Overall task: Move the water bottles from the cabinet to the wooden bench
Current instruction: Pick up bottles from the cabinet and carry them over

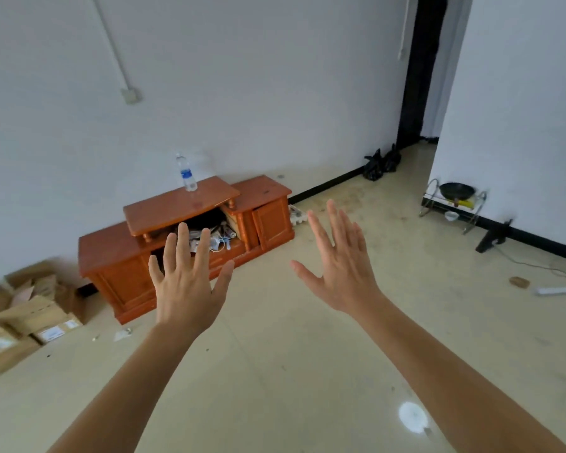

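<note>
Left hand (187,286): fingers spread, empty, well short of cabinet (174,209).
Right hand (343,276): fingers spread, empty.
Bottle (186,174): upright on cabinet top, untouched.
Judgement: hands poised for reach.

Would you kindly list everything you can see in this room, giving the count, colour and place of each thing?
water bottle: one, clear with a blue label, upright on the cabinet's raised top
cabinet: one, orange-brown wood, against the far wall, clutter in its open middle
cardboard boxes: several, brown, on the floor left of the cabinet
bags: two, black, on the floor by the doorway
rack: one, silver metal, against the right wall
pan: one, dark, on the rack
power strip: one, white, on the floor at far right
left hand: one, fingers spread, holding nothing
right hand: one, fingers spread, holding nothing
</note>
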Motion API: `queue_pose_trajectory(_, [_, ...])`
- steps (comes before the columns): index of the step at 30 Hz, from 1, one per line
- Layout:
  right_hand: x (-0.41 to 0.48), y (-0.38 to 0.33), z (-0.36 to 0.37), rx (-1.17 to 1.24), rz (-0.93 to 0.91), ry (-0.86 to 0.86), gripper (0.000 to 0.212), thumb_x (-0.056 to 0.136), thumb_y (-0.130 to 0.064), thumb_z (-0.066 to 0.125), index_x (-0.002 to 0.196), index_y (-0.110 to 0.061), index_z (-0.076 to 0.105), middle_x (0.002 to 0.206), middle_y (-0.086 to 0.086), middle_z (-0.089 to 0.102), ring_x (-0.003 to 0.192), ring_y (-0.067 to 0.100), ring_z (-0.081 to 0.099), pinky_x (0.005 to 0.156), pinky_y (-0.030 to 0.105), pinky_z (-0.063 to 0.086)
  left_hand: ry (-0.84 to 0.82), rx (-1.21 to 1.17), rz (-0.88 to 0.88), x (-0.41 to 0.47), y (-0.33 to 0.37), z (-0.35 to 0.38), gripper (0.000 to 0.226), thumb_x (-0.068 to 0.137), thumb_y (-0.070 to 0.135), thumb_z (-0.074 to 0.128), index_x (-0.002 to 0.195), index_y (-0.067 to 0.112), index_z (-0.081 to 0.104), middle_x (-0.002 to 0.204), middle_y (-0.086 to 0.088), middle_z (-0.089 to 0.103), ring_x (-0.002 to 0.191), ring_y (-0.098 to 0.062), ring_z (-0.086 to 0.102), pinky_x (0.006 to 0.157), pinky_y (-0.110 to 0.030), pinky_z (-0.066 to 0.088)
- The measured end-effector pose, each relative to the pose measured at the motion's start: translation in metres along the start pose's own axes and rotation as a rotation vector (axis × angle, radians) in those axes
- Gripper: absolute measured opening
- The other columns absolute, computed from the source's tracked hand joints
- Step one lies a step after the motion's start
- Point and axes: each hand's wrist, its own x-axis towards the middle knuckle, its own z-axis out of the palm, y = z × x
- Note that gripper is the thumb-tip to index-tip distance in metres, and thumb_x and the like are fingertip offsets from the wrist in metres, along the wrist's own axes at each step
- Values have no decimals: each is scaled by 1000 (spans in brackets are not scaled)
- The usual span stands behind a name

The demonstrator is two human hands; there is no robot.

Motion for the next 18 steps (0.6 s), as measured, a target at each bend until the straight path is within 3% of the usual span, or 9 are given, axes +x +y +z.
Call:
queue_pose_trajectory(10, [193,13,168,139,-149,-148,88,98,-70,38,163,-25,1,169,12,-11,156,36,0,124,57,13,11,31,-139,146,-82,97,74,96,66,27,157,24,25,168,-9,10,154,-32,11,119,-64,14])
queue_pose_trajectory(18, [398,-14,321,112,-241,-203,87,99,-65,42,163,-24,-1,169,13,-13,156,36,0,123,54,10,16,77,-177,343,-191,184,73,97,65,25,157,23,25,167,-13,12,153,-36,14,117,-66,19])
